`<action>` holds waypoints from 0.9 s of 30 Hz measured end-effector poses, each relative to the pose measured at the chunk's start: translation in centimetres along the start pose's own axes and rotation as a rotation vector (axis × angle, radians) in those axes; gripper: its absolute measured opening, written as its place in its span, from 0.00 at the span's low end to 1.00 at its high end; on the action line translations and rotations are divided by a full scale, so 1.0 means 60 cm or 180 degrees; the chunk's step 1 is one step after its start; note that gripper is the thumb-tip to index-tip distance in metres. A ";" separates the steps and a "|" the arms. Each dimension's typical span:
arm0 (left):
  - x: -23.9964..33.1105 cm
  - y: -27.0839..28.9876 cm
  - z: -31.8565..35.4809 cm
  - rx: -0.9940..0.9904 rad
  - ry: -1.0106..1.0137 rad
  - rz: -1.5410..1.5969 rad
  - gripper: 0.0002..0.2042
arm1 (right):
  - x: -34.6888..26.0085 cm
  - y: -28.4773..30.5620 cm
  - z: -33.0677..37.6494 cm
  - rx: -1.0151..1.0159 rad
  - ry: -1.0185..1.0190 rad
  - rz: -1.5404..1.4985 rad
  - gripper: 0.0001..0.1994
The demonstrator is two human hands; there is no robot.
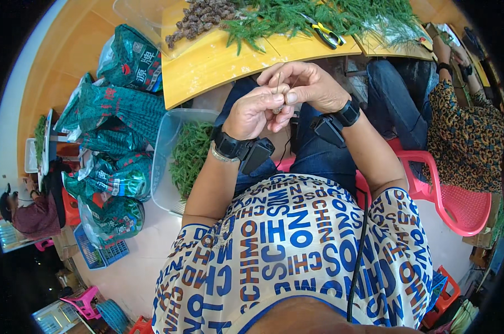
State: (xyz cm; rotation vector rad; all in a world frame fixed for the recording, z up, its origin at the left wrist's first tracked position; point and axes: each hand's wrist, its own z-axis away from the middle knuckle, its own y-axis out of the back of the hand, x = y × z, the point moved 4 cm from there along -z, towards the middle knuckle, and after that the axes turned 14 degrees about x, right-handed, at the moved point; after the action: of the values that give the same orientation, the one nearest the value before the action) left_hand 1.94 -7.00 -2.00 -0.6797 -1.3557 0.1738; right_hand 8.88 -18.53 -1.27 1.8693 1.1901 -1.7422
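My left hand (258,111) and my right hand (310,88) meet above my lap, just off the table's near edge. Thumbs and fingertips of both are pinched together on a thin brown wire-like stem (278,83), which stands up between them. Something small and brownish shows below the left fingers, mostly hidden, so I cannot make out its kind. On the yellow table (218,69) lie a heap of brown pinecones (204,19), loose green artificial pine sprigs (280,25) and pliers (327,36) with yellow and black handles.
A clear plastic bin (166,161) of green sprigs stands left of my legs. Several stuffed green bags (118,111) are piled beyond it, near a blue basket (104,253). At right, a person in a patterned top (463,133) sits close by, near a pink chair (458,206).
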 end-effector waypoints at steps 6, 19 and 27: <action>0.003 0.002 0.003 -0.0018 -0.0031 -0.0198 0.16 | -0.006 -0.004 0.007 0.0113 0.0084 0.0031 0.11; -0.005 0.006 -0.001 0.0387 -0.0124 0.0432 0.14 | -0.013 0.002 0.005 0.0352 0.0387 0.0080 0.05; -0.023 0.017 -0.012 -0.0063 0.0001 0.1357 0.13 | -0.014 0.003 0.005 0.0529 0.0533 0.0225 0.03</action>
State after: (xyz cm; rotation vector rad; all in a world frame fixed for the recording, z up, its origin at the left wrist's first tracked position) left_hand 2.54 -7.13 -3.77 -0.9803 -1.1992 0.5011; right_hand 8.88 -19.13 -0.61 2.1639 1.0496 -1.7214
